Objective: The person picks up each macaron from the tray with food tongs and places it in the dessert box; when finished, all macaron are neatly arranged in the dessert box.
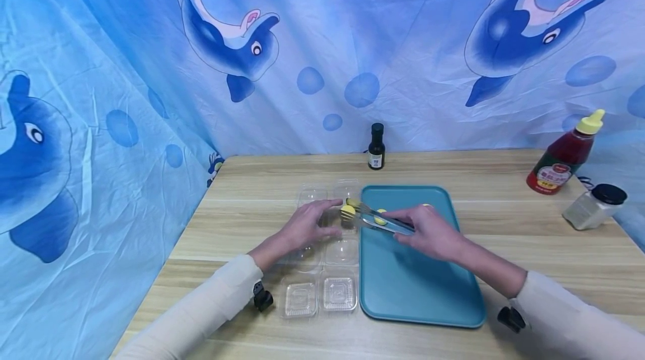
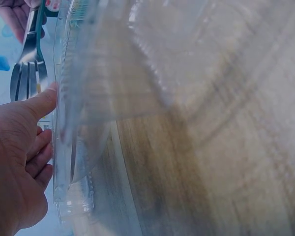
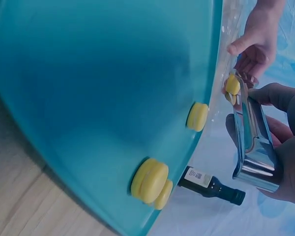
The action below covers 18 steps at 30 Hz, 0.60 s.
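The right hand (image 1: 432,232) grips metal tongs (image 3: 255,142) over the left edge of the teal tray (image 1: 418,281). Between the tong tips is a yellow macaron (image 3: 232,84), held above the clear plastic containers (image 1: 339,293). The left hand (image 1: 308,224) is beside that macaron, fingers extended, its thumb and fingers apart around a clear container; in the left wrist view its fingertips touch or nearly touch the clear plastic. More yellow macarons (image 3: 150,181) lie on the tray, one (image 3: 197,117) apart near its edge.
A small dark bottle (image 1: 376,147) stands behind the tray. At the right are a red sauce bottle (image 1: 564,158) with a yellow cap and a black-lidded jar (image 1: 593,207). A blue curtain with dolphins (image 1: 398,41) hangs behind the wooden table (image 1: 242,192).
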Available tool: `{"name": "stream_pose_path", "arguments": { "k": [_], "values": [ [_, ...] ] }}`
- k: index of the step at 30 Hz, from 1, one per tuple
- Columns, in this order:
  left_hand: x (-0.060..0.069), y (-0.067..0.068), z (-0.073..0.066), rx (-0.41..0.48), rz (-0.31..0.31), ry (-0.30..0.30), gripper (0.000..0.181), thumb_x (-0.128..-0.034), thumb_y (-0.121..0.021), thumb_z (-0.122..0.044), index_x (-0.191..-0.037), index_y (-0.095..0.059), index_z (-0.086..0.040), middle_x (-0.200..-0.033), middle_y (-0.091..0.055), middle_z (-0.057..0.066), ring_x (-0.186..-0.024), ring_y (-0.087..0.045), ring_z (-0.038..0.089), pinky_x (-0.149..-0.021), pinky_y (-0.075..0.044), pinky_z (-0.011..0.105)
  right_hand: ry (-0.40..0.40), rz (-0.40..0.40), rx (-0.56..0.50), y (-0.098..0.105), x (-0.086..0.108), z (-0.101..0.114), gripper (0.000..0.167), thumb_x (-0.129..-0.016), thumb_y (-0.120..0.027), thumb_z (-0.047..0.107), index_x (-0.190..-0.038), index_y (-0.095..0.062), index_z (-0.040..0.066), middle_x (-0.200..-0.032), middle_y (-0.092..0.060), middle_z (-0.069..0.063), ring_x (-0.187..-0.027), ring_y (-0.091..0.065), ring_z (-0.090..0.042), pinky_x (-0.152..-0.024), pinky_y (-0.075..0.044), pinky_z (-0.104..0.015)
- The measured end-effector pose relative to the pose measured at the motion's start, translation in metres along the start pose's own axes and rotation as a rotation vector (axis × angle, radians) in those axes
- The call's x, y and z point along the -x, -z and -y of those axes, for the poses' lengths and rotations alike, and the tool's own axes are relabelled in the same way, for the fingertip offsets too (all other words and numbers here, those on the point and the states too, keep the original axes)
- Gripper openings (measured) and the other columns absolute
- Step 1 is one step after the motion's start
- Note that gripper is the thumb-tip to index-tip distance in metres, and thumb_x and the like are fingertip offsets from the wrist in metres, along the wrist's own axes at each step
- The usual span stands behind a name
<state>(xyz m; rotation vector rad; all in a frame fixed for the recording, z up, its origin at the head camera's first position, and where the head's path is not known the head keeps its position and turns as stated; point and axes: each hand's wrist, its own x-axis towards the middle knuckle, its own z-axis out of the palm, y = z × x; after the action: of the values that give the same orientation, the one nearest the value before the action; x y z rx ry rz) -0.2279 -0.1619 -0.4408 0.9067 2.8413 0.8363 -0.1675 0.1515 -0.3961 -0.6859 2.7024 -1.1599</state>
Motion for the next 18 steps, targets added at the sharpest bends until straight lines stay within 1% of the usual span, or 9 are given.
{"name": "stream_pose_path", "arguments": {
  "k": [3,5,9,13,18],
  "values": [
    [0.001,0.000,0.000,0.004,-0.001,0.003,0.083,-0.0848,-0.091,-0.030,-0.156,-0.052,-0.013,-0.156,-0.056,0.009,-0.144,-0.052,0.033,-0.123,-0.038,0.054,-0.011,0.015,-0.001,-0.003,-0.002,0.001,0.047,-0.092,-0.078,-0.004,-0.139,-0.069,0.000,-0.128,-0.072,-0.022,-0.055,-0.052,-0.015,-0.043,-0.039,-0.023],
    [0.001,0.000,0.000,0.004,0.001,0.002,0.083,-0.0846,-0.091,-0.030,-0.156,-0.052,-0.013,-0.156,-0.055,0.009,-0.144,-0.051,0.033,-0.123,-0.037,0.054,-0.010,0.020,0.005,-0.004,-0.003,0.001,0.047,-0.092,-0.078,-0.004,-0.139,-0.069,0.000,-0.125,-0.074,-0.020,-0.056,-0.052,-0.015,-0.044,-0.039,-0.023],
    [0.001,0.000,0.000,0.004,0.002,-0.007,0.083,-0.0846,-0.091,-0.030,-0.157,-0.052,-0.014,-0.156,-0.056,0.008,-0.144,-0.052,0.033,-0.123,-0.038,0.053,-0.004,0.036,0.016,-0.004,-0.006,0.003,0.047,-0.093,-0.077,-0.004,-0.139,-0.068,-0.001,-0.107,-0.077,-0.013,-0.055,-0.052,-0.014,-0.044,-0.039,-0.023],
    [0.000,0.000,0.000,0.006,-0.004,-0.011,0.084,-0.0840,-0.091,-0.030,-0.156,-0.052,-0.012,-0.155,-0.057,0.010,-0.143,-0.053,0.034,-0.122,-0.039,0.055,0.005,0.052,0.034,-0.002,-0.009,0.008,0.047,-0.093,-0.076,-0.004,-0.139,-0.068,-0.002,-0.093,-0.074,-0.006,-0.053,-0.050,-0.013,-0.045,-0.039,-0.022],
    [0.000,0.000,0.000,-0.002,-0.006,-0.012,0.085,-0.0839,-0.091,-0.031,-0.156,-0.052,-0.009,-0.155,-0.056,0.011,-0.143,-0.053,0.034,-0.122,-0.039,0.054,0.018,0.068,0.067,-0.001,-0.013,0.017,0.046,-0.093,-0.076,-0.003,-0.138,-0.068,-0.002,-0.088,-0.070,-0.002,-0.054,-0.050,-0.011,-0.045,-0.040,-0.023]
  ]
}}
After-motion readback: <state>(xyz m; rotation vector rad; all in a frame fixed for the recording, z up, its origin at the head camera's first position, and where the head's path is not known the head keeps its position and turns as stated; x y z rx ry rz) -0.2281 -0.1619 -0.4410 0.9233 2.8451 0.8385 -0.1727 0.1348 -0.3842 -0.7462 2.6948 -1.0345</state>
